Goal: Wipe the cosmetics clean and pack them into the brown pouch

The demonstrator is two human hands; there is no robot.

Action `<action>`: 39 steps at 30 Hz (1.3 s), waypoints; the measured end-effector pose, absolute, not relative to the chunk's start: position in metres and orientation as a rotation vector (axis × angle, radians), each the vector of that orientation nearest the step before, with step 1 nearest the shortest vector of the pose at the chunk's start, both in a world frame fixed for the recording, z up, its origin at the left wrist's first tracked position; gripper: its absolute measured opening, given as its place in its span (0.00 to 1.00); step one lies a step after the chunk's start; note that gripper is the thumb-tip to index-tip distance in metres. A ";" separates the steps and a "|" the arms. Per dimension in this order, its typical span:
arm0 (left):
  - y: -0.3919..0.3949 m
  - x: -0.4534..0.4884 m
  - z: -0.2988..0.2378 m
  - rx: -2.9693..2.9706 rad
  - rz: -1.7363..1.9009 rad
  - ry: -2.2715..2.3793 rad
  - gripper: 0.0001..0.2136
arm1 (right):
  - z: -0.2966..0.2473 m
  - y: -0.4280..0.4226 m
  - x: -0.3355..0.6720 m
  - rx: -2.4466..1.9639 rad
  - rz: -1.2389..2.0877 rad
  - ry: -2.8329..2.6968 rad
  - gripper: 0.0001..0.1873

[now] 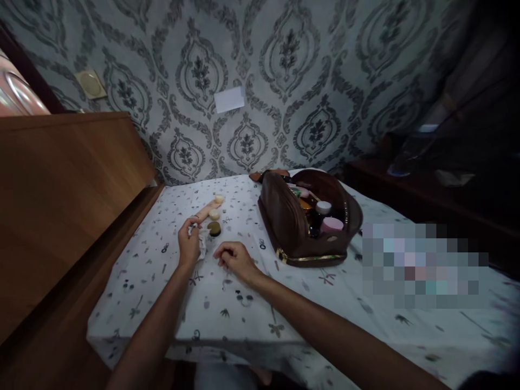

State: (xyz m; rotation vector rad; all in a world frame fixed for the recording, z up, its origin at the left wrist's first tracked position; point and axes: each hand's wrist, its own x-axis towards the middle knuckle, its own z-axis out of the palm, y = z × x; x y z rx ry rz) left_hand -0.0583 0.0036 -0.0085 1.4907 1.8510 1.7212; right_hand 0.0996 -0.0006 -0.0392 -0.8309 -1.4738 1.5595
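Observation:
My left hand point(189, 241) is closed around a crumpled white tissue or wipe point(202, 242) just above the patterned white cloth point(227, 309). My right hand point(233, 257) rests on the cloth a little to the right, fingers curled under, with nothing visible in them. Just beyond my left hand stand a dark round jar point(214, 228), a small cream jar point(214, 214), a beige tube point(205, 209) and another small cream lid point(219, 199).
An open brown cosmetic bag point(284, 222) with several jars and bottles inside stands right of the hands. A wooden headboard point(60, 195) runs along the left. Patterned wallpaper point(284, 81) is behind. A dark wooden stand point(426, 189) sits at the right.

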 end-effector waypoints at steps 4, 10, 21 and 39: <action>0.001 -0.052 -0.018 1.702 1.419 1.985 0.09 | -0.042 0.008 0.099 -0.811 1.587 -1.388 0.10; 0.003 -0.038 -0.020 1.784 0.902 2.306 0.26 | -0.045 0.017 0.102 -0.811 1.593 -1.266 0.08; 0.003 -0.043 -0.013 2.026 0.642 2.364 0.19 | -0.042 0.019 0.100 -0.818 1.595 -1.172 0.08; 0.179 -0.025 0.036 2.003 0.034 2.457 0.20 | -0.042 0.028 0.101 -0.906 1.481 -0.938 0.08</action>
